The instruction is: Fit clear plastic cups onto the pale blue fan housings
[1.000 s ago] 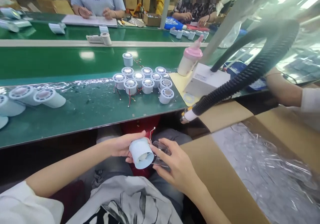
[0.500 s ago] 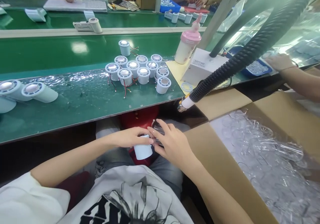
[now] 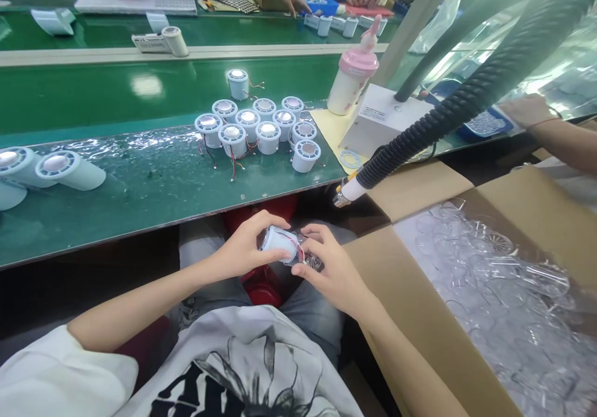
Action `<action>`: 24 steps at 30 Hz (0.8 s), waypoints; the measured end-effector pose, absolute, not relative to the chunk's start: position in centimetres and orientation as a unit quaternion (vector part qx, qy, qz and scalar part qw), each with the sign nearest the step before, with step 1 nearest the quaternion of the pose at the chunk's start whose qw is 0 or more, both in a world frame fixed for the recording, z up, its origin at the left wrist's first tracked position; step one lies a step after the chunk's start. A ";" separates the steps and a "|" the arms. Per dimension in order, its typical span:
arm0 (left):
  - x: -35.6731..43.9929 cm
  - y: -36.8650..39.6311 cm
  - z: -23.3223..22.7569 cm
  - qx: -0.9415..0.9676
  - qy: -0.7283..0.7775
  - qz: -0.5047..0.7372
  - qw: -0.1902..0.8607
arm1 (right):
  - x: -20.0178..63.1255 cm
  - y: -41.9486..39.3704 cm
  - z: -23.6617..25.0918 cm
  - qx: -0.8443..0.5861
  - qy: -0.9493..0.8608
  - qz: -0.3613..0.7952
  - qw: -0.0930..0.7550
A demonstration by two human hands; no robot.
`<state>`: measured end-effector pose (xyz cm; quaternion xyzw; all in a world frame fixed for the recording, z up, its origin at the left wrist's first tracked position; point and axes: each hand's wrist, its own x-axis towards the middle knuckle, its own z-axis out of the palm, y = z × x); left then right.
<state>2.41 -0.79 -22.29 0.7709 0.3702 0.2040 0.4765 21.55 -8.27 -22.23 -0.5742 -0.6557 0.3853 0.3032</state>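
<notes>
Above my lap, my left hand [image 3: 242, 246] grips a pale blue cylindrical housing [image 3: 280, 243] lying on its side, with thin red and white wires at its right end. My right hand [image 3: 329, 268] holds a clear plastic part [image 3: 311, 258] pressed against that end of the housing. Both hands sit below the front edge of the green table [image 3: 153, 199]. A cluster of several similar blue housings [image 3: 261, 131] with shiny tops and red wires stands on the table beyond my hands.
A black corrugated hose [image 3: 448, 115] with a nozzle hangs right of my hands. An open cardboard box [image 3: 420, 317] of clear plastic parts lies at right. A pink-capped bottle [image 3: 352, 81] and white unit [image 3: 382, 128] stand on the table. Other people's hands work at the far side and right.
My left hand turned the blue housing from upright onto its side and raised it slightly. My right hand stays at its end with the clear part.
</notes>
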 end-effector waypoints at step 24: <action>2.3 -2.2 -22.8 0.517 0.282 0.163 0.791 | 23.8 -10.3 -23.1 -0.487 -0.712 0.313 0.398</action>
